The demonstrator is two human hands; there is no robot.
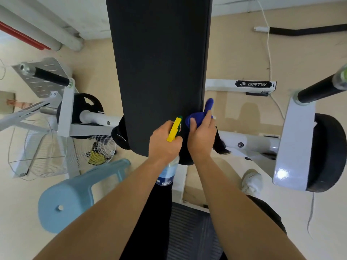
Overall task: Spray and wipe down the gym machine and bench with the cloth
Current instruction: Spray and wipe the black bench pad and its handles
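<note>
Floor: smooth pale beige floor [234,59]; a thin white cable [269,53] trails across it toward the far wall.
Bench: long black padded bench [159,72] runs from the far wall toward the person, and its near end is at the hands.
Machine: white steel gym machine [296,139] flanks the bench on both sides. Its badge reads BRTW, and a black weight plate [330,152] sits on the right arm.
Clutter: light blue plastic stool [69,196] left of the bench's near end, with a white wire fan grille [56,152] just beyond it.
Left hand [164,141]: fingers curled round the neck of a clear plastic spray bottle [167,175]. The yellow trigger and green nozzle point at the bench; the bottle body hangs below the wrist.
Right hand [202,136]: fingers curled over a bunched blue cloth [201,114], pressing it on the bench's right edge near the end.
Cloth vs. grip: mostly under palm and fingers, with one tail poking past the fingertips. It is just beside the nozzle; contact cannot be told.
</note>
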